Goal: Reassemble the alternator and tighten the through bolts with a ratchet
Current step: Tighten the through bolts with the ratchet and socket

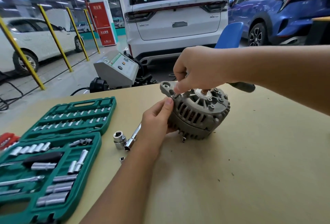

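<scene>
A dull grey casting, slotted all round with dark vent openings, is shown by the alternator; at its top a white ring around a copper-coloured shaft end is seen. The tabletop is coloured a pale tan, flecked with small dark specks. A deep green is worn by the open socket set case, in which bright chrome sockets and a black handle are held. The loose sockets beside it are finished in polished silver. Behind, a white SUV and a blue car are seen, with yellow posts and a red-and-white pillar sign.
</scene>
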A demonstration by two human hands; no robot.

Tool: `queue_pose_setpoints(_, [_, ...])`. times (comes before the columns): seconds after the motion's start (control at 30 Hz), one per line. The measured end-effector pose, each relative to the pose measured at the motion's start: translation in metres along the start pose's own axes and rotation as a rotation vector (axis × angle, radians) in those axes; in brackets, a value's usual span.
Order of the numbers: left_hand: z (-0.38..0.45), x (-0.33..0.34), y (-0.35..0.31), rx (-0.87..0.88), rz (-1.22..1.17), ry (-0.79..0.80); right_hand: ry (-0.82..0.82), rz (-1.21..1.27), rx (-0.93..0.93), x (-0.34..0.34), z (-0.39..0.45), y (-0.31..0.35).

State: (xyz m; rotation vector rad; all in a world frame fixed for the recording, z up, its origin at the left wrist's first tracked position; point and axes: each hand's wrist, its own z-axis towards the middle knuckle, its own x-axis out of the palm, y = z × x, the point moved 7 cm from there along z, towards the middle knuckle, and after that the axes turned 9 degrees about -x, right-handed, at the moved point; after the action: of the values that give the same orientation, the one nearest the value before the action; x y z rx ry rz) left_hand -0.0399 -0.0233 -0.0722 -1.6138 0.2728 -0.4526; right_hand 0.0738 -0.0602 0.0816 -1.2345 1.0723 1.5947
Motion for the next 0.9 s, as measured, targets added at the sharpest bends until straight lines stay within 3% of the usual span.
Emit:
queue_pose_setpoints(0.17, [0.001, 0.000, 0.001, 0.032, -0.012, 0.007, 0.075, -0.245, -0.246, -0.003, 0.012, 0.023])
queue_pose_setpoints(0.37, [0.001, -0.002, 0.003, 0.033, -0.038, 0.006, 0.092, -0.239, -0.278, 0.001, 0.014, 0.022])
queue_pose_setpoints(0.57, [0.003, 0.000, 0.003, 0.032, -0.064, -0.018, 0.107, -0.212, -0.218, -0.003, 0.010, 0.018])
queue_pose_setpoints(0.73, [0.004, -0.001, 0.002, 0.051, -0.052, -0.068, 0.086, 0.215, 0.188, 0.009, 0.013, -0.015])
queue_pose_setpoints(0.77, [0.003, -0.001, 0.002, 0.053, -0.051, -0.072, 0.110, 0.190, 0.210, 0.011, 0.013, -0.016])
queue_pose_setpoints(0.9, [0.002, 0.000, 0.002, 0.050, -0.055, -0.067, 0.128, -0.021, 0.058, 0.010, 0.016, 0.002])
